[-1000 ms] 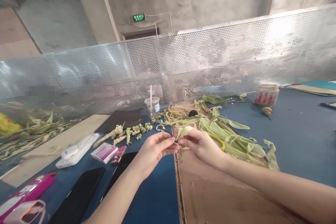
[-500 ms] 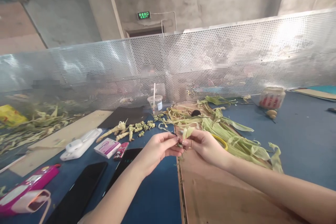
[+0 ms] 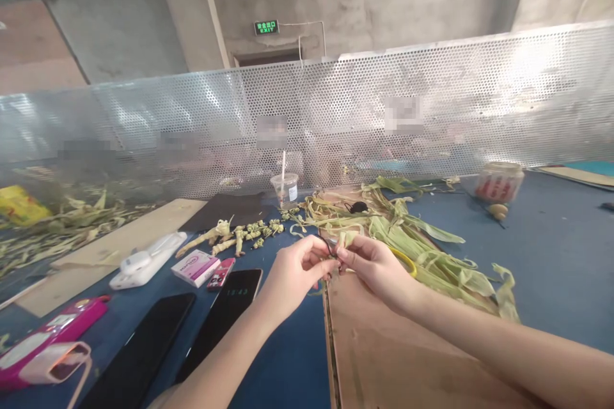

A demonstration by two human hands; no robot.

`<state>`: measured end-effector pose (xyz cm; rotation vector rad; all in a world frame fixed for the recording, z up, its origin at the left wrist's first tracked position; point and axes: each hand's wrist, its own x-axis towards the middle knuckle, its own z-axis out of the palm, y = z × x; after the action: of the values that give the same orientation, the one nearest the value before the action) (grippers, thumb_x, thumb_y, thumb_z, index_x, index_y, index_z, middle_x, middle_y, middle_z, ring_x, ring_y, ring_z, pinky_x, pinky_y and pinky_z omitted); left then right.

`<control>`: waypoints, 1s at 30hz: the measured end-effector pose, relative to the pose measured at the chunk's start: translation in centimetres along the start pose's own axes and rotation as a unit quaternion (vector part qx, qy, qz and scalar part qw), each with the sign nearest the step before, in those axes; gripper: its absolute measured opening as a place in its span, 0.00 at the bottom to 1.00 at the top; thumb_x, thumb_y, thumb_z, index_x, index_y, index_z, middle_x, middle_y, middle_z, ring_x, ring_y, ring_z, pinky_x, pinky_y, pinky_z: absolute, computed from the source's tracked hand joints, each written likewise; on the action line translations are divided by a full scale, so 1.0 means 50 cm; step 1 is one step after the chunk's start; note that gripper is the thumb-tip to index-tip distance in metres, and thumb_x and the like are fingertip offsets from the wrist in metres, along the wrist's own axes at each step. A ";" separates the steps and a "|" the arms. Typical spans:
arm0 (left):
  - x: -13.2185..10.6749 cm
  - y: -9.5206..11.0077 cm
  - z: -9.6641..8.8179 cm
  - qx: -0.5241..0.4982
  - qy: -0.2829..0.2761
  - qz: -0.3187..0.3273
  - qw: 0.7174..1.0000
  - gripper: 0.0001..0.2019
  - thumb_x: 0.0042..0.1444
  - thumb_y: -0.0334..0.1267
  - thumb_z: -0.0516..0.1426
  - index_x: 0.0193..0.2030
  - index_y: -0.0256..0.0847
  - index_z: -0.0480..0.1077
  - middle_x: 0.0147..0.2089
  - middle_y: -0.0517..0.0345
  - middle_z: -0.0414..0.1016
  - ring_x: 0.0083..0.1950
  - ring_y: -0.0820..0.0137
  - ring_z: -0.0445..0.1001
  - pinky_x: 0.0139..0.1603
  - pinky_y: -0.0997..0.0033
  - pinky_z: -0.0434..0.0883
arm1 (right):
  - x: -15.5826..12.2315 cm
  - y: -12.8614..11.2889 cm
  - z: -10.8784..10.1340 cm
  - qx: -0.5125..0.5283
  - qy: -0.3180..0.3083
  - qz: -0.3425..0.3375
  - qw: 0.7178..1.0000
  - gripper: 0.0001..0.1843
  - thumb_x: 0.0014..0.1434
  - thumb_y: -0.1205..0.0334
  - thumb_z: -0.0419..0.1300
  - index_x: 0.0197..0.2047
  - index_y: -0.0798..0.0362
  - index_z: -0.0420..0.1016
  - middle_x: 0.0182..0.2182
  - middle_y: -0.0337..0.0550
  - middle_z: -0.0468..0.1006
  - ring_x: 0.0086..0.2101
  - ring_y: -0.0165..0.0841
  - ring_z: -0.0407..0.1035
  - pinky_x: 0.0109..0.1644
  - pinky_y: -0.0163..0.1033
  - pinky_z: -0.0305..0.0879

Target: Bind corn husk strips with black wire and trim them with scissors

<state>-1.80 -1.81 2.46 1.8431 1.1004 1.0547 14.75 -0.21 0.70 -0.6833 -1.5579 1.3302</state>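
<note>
My left hand (image 3: 297, 271) and my right hand (image 3: 377, 268) meet above the left edge of a brown board. Between my right thumb and fingers is a pale green corn husk strip (image 3: 346, 238), folded small. A thin dark thread (image 3: 325, 243) arcs from my left fingers to the husk, and the left fingertips are pinched close against it. The exact wrap of the thread is too small to make out. Behind my hands lie loose corn husks (image 3: 407, 243) and a small black bundle (image 3: 357, 207).
Small knotted husk pieces (image 3: 259, 231) lie left of the hands, near a lidded cup with a straw (image 3: 285, 190). Two phones (image 3: 144, 345), a purple-white box (image 3: 196, 268) and a white device (image 3: 146, 265) are at left. A jar (image 3: 499, 182) stands at right, before a perforated metal screen (image 3: 345, 121).
My left hand has turned and shifted slightly, and the dark thread now shows as an arc above its fingers. The right hand still pinches the husk. A phone near my left forearm shows more.
</note>
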 end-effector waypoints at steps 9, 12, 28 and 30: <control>0.000 -0.009 -0.001 0.038 0.006 0.017 0.999 0.09 0.52 0.44 0.57 0.33 0.41 0.67 0.30 0.61 0.74 0.25 0.75 0.70 0.22 0.78 0.65 | 0.004 0.005 -0.005 -0.003 -0.003 -0.008 1.000 0.12 0.56 0.55 0.58 0.30 0.55 0.66 0.26 0.39 0.67 0.29 0.28 0.63 0.38 0.39 0.62; -0.001 -0.007 0.000 0.043 0.002 0.017 0.999 0.08 0.52 0.43 0.57 0.33 0.41 0.67 0.30 0.60 0.74 0.25 0.76 0.70 0.21 0.78 0.65 | 0.004 0.005 -0.007 -0.013 -0.002 -0.010 1.000 0.12 0.56 0.55 0.58 0.29 0.55 0.65 0.26 0.38 0.67 0.29 0.28 0.63 0.37 0.38 0.62; -0.003 0.007 0.008 0.023 0.016 0.026 0.999 0.07 0.52 0.40 0.57 0.33 0.40 0.67 0.28 0.61 0.73 0.27 0.75 0.71 0.26 0.77 0.68 | -0.001 -0.011 -0.006 -0.030 -0.011 -0.030 0.999 0.12 0.56 0.54 0.57 0.31 0.56 0.66 0.29 0.40 0.70 0.33 0.30 0.65 0.39 0.36 0.61; -0.003 0.005 0.008 0.029 0.017 0.025 0.999 0.07 0.52 0.41 0.57 0.33 0.40 0.67 0.28 0.60 0.73 0.26 0.75 0.70 0.26 0.76 0.68 | -0.001 -0.011 -0.006 -0.025 -0.019 -0.033 0.999 0.12 0.56 0.54 0.57 0.31 0.55 0.66 0.28 0.39 0.70 0.33 0.30 0.66 0.39 0.36 0.62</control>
<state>-1.39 -2.11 2.51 1.9132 1.1201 1.0971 15.11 -0.27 1.20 -0.6350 -1.6352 1.2672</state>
